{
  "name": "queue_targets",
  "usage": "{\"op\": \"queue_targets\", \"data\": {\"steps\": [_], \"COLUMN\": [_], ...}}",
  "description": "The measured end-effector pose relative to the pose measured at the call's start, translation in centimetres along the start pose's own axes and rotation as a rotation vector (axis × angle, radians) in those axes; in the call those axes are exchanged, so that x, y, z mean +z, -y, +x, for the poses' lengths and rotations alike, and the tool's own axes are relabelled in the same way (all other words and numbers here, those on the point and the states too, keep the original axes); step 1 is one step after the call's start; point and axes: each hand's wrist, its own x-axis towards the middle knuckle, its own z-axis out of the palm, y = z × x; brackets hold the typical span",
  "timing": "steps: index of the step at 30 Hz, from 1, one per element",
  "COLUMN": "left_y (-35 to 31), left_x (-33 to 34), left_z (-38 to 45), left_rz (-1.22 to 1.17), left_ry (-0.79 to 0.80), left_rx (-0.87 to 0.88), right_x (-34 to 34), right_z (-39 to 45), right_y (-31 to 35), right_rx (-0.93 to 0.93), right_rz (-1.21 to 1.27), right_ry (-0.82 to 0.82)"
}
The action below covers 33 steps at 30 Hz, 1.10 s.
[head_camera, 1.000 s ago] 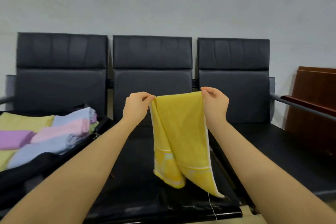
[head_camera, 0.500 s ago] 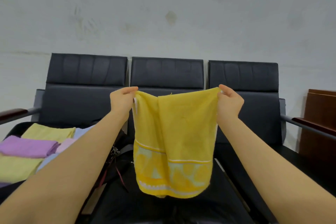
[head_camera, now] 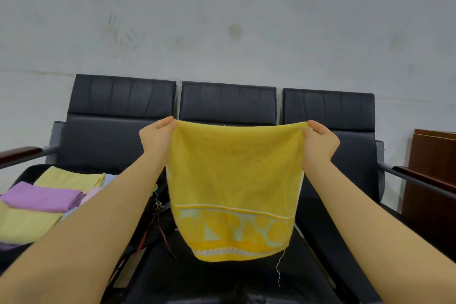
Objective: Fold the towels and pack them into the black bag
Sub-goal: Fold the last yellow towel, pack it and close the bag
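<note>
Between the left hand (head_camera: 158, 134) and the right hand (head_camera: 319, 140), the yellow towel (head_camera: 234, 180) is held up in the air, pulled wide. Each top corner is pinched by curled fingers. Below the left hand, folded towels (head_camera: 44, 196) are seen lying in the black bag (head_camera: 27, 170). If one pinch is let loose, the towel could drop crooked, and the fold would be spoiled.
</note>
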Motion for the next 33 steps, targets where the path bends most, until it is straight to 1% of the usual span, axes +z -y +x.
{"op": "queue_targets", "data": {"steps": [2,6,8,10,12,14,17,21,23,24,26,29,33], "left_y": [0.2,0.4,0.3,0.2,0.3,0.6,1.3,1.4,1.3,1.2,1.1,1.0,1.4], "left_x": [-0.4,-0.8,-0.9,-1.0,-1.2,-1.5,-1.8,-1.6,-1.4,-1.3,-1.3,-1.3,-1.5], "left_z": [0.2,0.5,0.5,0.4,0.3,0.5,0.8,0.7,0.8,0.9,1.0,0.9,0.9], "left_rz": [0.086,0.184,0.190,0.145,0.107,0.128,0.131,0.042,-0.029,-0.028,0.094,0.415,0.734], "left_ry": [-0.016,-0.037,-0.066,-0.105,-0.143,-0.161,-0.113,-0.078,-0.085,-0.094,-0.101,-0.082,0.006], "left_rx": [0.039,0.039,0.033,0.016,0.016,0.025,-0.002,-0.030,-0.036,-0.037,-0.007,0.090,0.191], "right_x": [-0.1,-0.4,-0.5,-0.4,-0.3,-0.3,-0.3,-0.1,-0.1,-0.1,-0.2,-0.4,-0.5], "right_z": [-0.1,-0.3,-0.4,-0.4,-0.5,-0.5,-0.3,-0.1,-0.2,-0.3,-0.5,-0.1,0.3], "right_y": [-0.1,-0.4,-0.8,-1.1,-1.1,-1.1,-1.5,-1.7,-1.5,-1.4,-1.2,-1.5,-2.1], "right_rx": [-0.019,-0.098,-0.129,-0.136,-0.125,-0.123,-0.121,-0.013,0.002,-0.014,-0.071,-0.156,-0.239], "right_rz": [-0.023,-0.169,-0.242,-0.275,-0.271,-0.248,-0.214,-0.054,-0.045,-0.070,-0.158,-0.354,-0.539], "right_ry": [0.008,0.040,0.059,0.066,0.062,0.048,0.045,0.028,0.034,0.047,0.081,0.106,0.065]}}
